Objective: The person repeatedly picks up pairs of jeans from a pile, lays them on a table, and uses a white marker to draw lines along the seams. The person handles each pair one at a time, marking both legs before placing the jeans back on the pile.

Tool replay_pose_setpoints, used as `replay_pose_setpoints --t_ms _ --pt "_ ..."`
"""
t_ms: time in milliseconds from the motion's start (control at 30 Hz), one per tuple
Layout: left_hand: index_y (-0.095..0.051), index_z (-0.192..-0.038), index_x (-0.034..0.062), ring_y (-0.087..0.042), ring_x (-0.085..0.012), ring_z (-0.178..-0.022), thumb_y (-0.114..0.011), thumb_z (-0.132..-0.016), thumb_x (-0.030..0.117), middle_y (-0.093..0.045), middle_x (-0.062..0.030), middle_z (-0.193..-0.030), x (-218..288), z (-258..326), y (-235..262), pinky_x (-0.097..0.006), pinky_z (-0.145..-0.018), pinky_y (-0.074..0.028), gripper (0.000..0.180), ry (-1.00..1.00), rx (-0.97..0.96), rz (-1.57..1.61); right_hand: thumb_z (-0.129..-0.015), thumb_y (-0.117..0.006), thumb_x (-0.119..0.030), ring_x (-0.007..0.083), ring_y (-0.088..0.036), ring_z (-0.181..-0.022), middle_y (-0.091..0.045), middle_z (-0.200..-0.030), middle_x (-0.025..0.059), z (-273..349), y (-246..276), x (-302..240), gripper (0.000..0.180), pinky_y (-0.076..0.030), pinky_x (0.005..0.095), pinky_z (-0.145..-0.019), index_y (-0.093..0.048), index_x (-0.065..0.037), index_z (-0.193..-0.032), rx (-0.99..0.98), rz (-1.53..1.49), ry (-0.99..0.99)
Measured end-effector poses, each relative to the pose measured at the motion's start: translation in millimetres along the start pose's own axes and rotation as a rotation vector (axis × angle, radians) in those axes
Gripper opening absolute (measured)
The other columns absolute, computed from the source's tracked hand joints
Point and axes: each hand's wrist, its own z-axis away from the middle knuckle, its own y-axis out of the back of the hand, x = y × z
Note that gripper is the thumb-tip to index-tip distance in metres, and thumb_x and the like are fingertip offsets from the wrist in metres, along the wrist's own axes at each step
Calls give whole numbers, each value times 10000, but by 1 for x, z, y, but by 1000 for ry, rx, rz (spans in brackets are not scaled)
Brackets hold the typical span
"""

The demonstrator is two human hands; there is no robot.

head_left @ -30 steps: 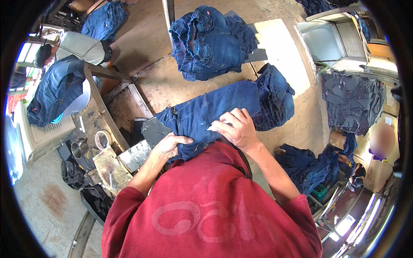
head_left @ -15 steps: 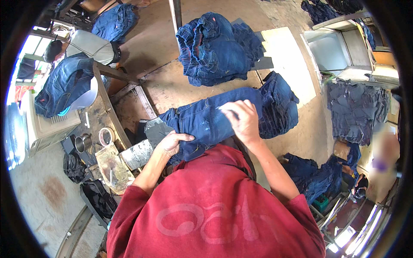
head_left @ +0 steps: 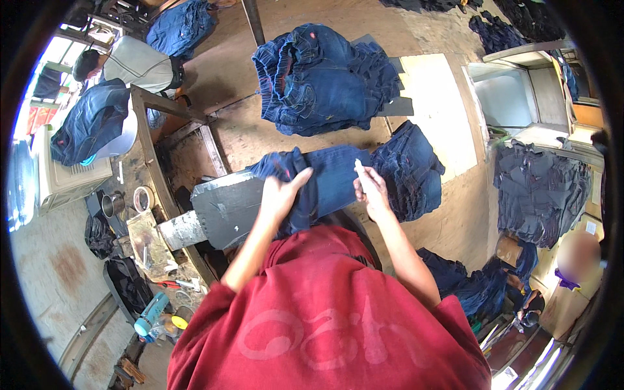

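A pair of blue jeans (head_left: 335,175) lies before me, one part drawn over a dark grey flat board (head_left: 227,207) that sticks out from the workbench at left. My left hand (head_left: 281,194) grips the bunched denim near the board, thumb on top. Between the fingertips of my right hand (head_left: 374,194) is a small white piece (head_left: 358,164), chalk-like in look. That hand hovers over or just touches the smooth denim at the right end; which one I cannot tell. Beyond it hangs a gathered heap of denim (head_left: 409,172).
A thick stack of jeans (head_left: 312,81) sits ahead. On the left workbench are a tape roll (head_left: 143,198) and a metal cup (head_left: 112,205). Another person (head_left: 140,64) sits at upper left. Dark garments (head_left: 539,188) are piled at right.
The denim has slid rightward along the board, baring much more of its grey surface. My left hand has moved up and right with the cloth; my right hand has come lower.
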Motion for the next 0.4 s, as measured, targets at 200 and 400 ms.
replay_pose_setpoints --t_ms 200,400 --pt "-529 -1497 -18 -697 -274 -1211 -921 -883 178 -714 -154 -1365 -38 50 -51 -436 -1095 -546 754 189 62 578 -1124 -652 -380 54 -620 -573 -700 -818 6 2 9 5 265 -472 228 -458 -666 -125 -1197 -121 -47 -33" --pt "-497 -1580 39 -721 -238 -1150 -908 -917 260 -738 -144 -1346 -46 16 -43 -383 -1055 -567 810 107 -79 186 -1081 -713 -377 72 -679 -751 -705 -992 36 -6 19 -18 388 -557 252 -517 -566 -146 -1356 -185 437 71"
